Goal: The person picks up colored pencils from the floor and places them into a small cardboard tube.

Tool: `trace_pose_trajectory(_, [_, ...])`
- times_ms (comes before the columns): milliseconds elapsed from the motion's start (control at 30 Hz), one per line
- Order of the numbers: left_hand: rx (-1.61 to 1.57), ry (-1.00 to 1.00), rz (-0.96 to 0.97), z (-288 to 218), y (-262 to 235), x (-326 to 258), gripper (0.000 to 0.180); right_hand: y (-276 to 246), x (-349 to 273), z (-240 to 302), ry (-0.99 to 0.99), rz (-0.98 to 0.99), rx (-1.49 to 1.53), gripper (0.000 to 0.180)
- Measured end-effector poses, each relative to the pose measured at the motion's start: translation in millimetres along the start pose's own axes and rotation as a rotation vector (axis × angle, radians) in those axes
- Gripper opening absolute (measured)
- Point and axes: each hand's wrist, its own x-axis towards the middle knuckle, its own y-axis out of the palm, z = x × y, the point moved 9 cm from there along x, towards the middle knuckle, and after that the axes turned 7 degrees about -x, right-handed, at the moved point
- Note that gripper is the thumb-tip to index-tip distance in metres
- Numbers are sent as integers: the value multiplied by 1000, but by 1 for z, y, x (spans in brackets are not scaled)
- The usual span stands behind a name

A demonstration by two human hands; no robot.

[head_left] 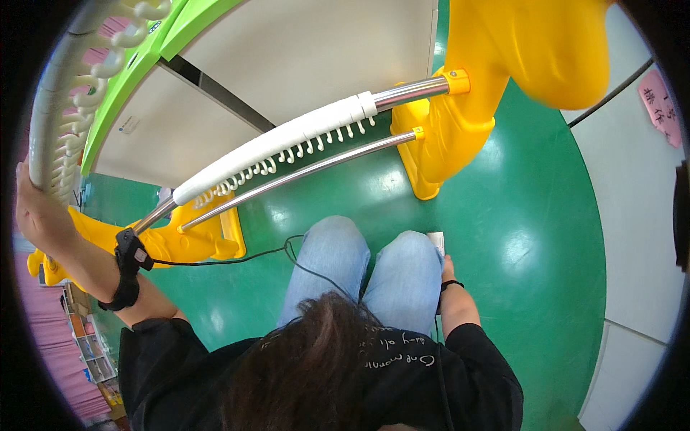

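Observation:
My left hand (39,208) is raised at the far left, closed against the lower end of an upper white hook rail (52,108); its fingers are partly hidden. A black strap with a small box (131,253) circles that forearm. Low beside my right knee, my right hand (448,270) appears closed at the edge of a small white flat item (435,241). My leg covers most of its fingers, so what it holds is unclear. Ahead of me, a second white hook rail (280,144) slopes between yellow plastic stands (460,144), above a thin metal bar (309,176).
White panels with green trim (122,86) stand behind the rack. On the right are a pale surface (632,215) and a pink paper label (659,108). A black cable (215,263) runs from the forearm box across my lap. Shelves (93,345) and a pink curtain (61,345) are at left.

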Motion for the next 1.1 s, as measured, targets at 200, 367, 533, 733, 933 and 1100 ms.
trace_pose_trajectory(200, [186, 268, 67, -39, 15, -20, 39, -121, -120, 62, -175, -256, 193, 57])
trace_pose_trajectory(367, [252, 272, 343, -67, 59, -26, 30, -180, -195, 51, -75, -140, 333, 61])
trace_pose_trajectory(533, [187, 176, 452, -68, 61, -19, 22, -257, -283, 144, -245, -144, 251, 65])
trace_pose_trajectory(733, [8, -158, 726, -68, 39, -20, 18, -310, -381, 217, -319, 76, 105, 73])
trace_pose_trajectory(933, [-139, -196, 909, -132, -70, -41, 31, -350, -432, 278, -465, 348, -55, 71])
trace_pose_trajectory(1100, [-115, -647, 1379, -104, -179, -207, 25, -372, -489, 357, -705, 508, -55, 33])
